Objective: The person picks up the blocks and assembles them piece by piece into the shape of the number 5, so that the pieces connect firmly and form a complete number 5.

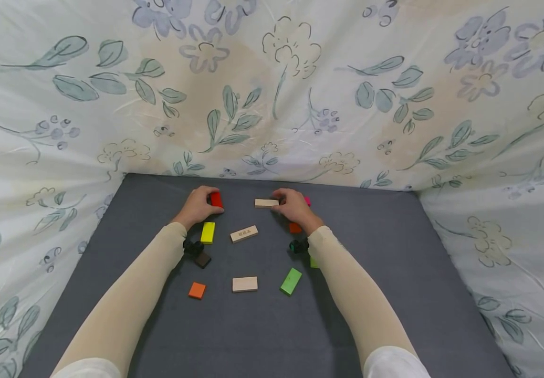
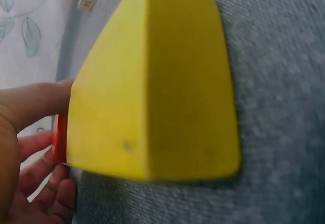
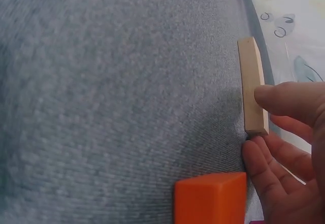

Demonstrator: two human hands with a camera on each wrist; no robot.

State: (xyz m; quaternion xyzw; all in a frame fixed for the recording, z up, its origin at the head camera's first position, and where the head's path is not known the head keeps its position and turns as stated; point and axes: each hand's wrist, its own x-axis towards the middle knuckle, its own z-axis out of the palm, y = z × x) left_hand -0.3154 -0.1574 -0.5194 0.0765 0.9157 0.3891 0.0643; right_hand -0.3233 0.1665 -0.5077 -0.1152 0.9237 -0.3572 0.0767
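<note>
At the far left of the dark mat, my left hand (image 1: 199,205) grips a red block (image 1: 216,199) between thumb and fingers. In the left wrist view a yellow block (image 2: 152,92) stands close to the lens and hides much of the red block (image 2: 60,137). Across from it, my right hand (image 1: 293,206) pinches the right end of a plain wooden block (image 1: 265,203). The right wrist view shows the thumb on the face of this wooden block (image 3: 252,87), with the other fingers behind and below it. An orange block (image 3: 210,198) sits near those fingers.
A lettered wooden block (image 1: 244,234) lies between the arms, another wooden block (image 1: 244,284) nearer. Around them are a green block (image 1: 291,282), an orange block (image 1: 197,290) and a dark brown block (image 1: 202,260). A pink piece (image 1: 307,201) shows behind my right hand. Floral cloth (image 1: 272,105) rises behind the mat.
</note>
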